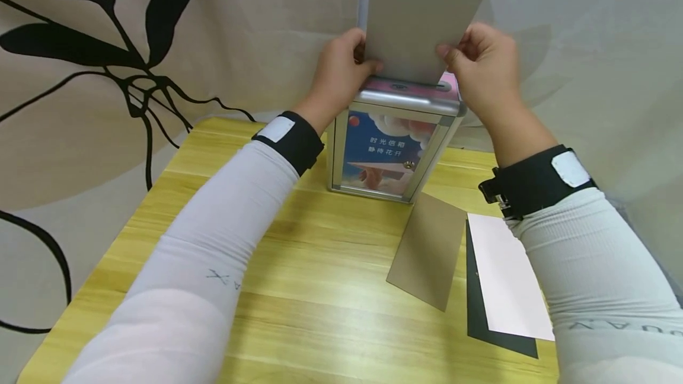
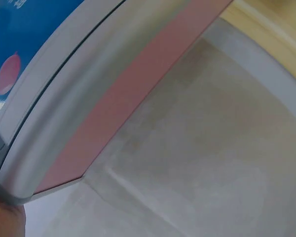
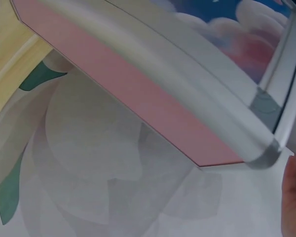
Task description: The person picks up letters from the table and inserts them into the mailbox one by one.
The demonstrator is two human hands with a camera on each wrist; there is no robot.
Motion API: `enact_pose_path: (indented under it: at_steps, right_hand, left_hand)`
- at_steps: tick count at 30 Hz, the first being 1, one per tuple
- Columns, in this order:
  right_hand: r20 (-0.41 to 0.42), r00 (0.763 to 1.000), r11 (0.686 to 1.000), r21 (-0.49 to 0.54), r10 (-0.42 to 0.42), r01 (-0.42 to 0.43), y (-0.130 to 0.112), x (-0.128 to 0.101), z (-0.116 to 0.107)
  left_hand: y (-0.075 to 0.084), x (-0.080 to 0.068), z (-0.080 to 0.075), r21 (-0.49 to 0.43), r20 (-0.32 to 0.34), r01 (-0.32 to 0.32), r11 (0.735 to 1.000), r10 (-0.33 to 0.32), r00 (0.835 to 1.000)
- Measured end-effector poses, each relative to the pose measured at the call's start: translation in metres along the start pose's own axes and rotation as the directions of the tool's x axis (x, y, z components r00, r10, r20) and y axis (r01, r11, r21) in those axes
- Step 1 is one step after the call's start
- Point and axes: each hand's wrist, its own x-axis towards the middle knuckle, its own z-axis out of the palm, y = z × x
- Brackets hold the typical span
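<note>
A tall grey card [image 1: 427, 19] stands upright over the top of a metal-framed box [image 1: 395, 150], its lower edge at the slot in the pink lid. My left hand [image 1: 341, 67] pinches the card's left edge low down, thumb in front. My right hand [image 1: 488, 67] pinches the right edge between thumb and fingers, a bit higher. In the left wrist view only a bit of the left hand [image 2: 6, 219] shows, beside the box's corner. At the edge of the right wrist view, the right hand [image 3: 293, 195] is partly visible near the box's rounded corner.
A brown card [image 1: 429, 250] lies on the wooden table [image 1: 299, 289] in front of the box. To its right, a white card [image 1: 507, 277] overlaps a dark card [image 1: 480, 313]. Behind the table hangs a pale cloth [image 1: 267, 22] with a black plant pattern on its left.
</note>
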Motion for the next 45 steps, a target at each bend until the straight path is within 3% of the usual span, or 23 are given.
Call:
enact_pose_path:
  at_steps: [5,11,19,25,31,36,41,45]
  right_hand:
    - [0.024,0.999,0.999,-0.027,0.048,-0.047,0.006,-0.003,-0.001]
    - [0.043,0.996,0.993,-0.093,0.083,-0.079,0.013,-0.005,-0.005]
    - [0.059,0.99,0.985,-0.129,0.127,-0.119,0.021,-0.006,-0.004]
    - [-0.001,0.999,0.996,-0.078,0.036,-0.036,0.011,-0.006,-0.006]
    - [-0.05,0.998,0.988,-0.15,-0.047,0.039,-0.002,-0.005,-0.008]
    - [-0.052,0.996,0.974,-0.22,-0.073,0.059,-0.005,-0.003,-0.007]
    - [-0.059,0.995,0.96,-0.274,-0.08,0.061,-0.004,-0.003,-0.004]
    - [-0.039,0.997,0.947,-0.316,-0.073,0.057,0.001,-0.005,0.001]
  left_hand:
    - [0.013,-0.002,-0.005,-0.022,-0.051,0.001,1.0,-0.002,0.999]
    - [0.026,-0.004,-0.008,-0.029,-0.046,-0.007,1.0,0.005,0.999]
    - [0.022,-0.003,-0.006,0.049,-0.025,-0.027,0.998,0.028,0.999]
    - [0.014,-0.001,-0.004,0.044,-0.008,-0.014,0.999,0.014,1.0]
    - [0.006,0.0,0.0,0.074,0.029,0.021,0.997,-0.023,0.999]
    - [0.004,0.001,0.002,0.116,0.043,0.032,0.993,-0.037,0.998]
    - [0.007,-0.001,-0.002,0.069,0.031,0.058,0.996,-0.06,0.998]
    - [0.01,-0.002,-0.007,0.075,-0.012,0.02,0.997,-0.019,1.0]
